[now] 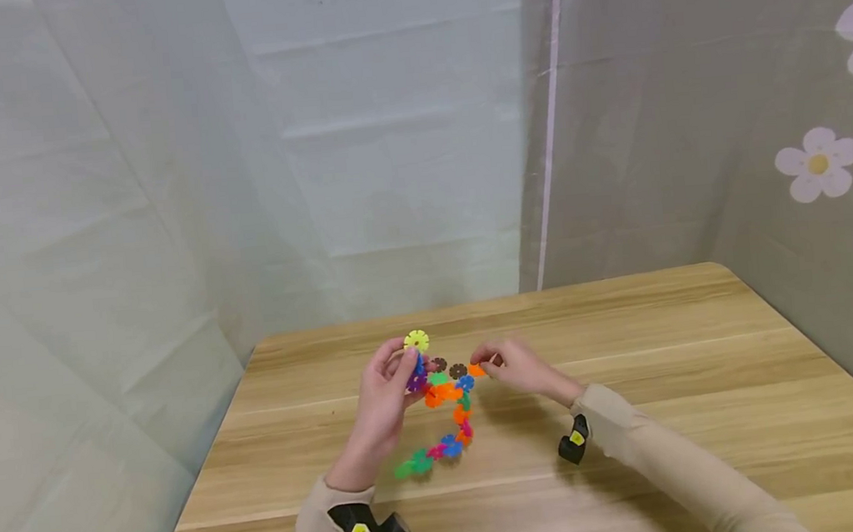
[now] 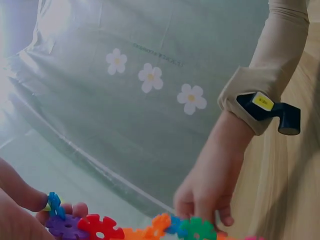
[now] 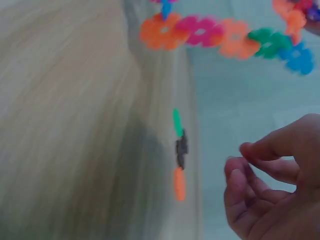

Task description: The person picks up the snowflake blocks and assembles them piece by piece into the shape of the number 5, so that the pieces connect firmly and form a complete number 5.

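My left hand (image 1: 382, 396) pinches one end of a chain of interlocking plastic snowflake discs, near a yellow disc (image 1: 416, 341), a blue disc (image 2: 55, 206) and a purple disc (image 2: 68, 227). From there the chain hangs and curves through orange, blue, green and pink discs (image 3: 200, 31) to a light green end (image 1: 403, 470). My right hand (image 1: 519, 366) hovers above the table with its fingers loosely bent. Nothing shows between thumb and fingertips in the right wrist view. Below it lies a loose orange disc (image 3: 180, 184).
Two dark brown discs (image 1: 458, 371) and a green disc (image 3: 177, 122) lie on the wooden table (image 1: 627, 325) beside the orange one. Pale curtains (image 1: 389, 177) hang behind the table, and a grey one with flower prints (image 1: 818, 164) at the right.
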Demonstrator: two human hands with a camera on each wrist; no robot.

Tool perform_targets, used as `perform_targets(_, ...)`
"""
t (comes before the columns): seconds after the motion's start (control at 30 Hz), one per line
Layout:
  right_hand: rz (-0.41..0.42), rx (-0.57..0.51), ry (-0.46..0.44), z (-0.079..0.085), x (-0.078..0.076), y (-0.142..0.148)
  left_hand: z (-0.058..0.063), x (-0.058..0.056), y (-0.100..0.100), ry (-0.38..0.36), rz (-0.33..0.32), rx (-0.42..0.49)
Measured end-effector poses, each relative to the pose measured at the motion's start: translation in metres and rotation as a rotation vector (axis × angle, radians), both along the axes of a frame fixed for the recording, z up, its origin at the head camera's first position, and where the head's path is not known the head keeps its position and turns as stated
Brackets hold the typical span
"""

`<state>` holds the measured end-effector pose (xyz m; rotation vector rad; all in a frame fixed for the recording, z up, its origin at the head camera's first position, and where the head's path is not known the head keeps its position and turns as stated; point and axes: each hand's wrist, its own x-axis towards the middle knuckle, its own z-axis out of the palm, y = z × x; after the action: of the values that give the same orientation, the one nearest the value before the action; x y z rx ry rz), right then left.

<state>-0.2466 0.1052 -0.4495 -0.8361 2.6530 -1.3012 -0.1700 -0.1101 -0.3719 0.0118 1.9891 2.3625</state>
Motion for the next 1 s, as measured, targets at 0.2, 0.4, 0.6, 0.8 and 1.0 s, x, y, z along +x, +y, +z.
perform_targets(0.2, -0.004, 0.122, -0.045, -0.019, -0.004, 0.001, -0.002, 0.001, -0.002, -0.011, -0.006, 0.062)
perform_targets(0.4, 0.051, 0.306, -0.058, -0.020, -0.002, -0.001, -0.002, 0.001, -0.003, -0.018, -0.027, 0.133)
perform_targets(0.6, 0.087, 0.434, -0.043, -0.019, 0.001, 0.000, -0.003, 0.001, -0.005, -0.030, -0.050, 0.153)
perform_targets(0.8, 0.034, 0.415, 0.050, -0.017, 0.000, 0.001, -0.007, -0.001, -0.004, -0.036, -0.050, 0.172)
perform_targets(1.0, -0.051, 0.368, 0.016, -0.018, 0.001, 0.003, -0.009, -0.002, -0.002, -0.045, -0.065, 0.165)
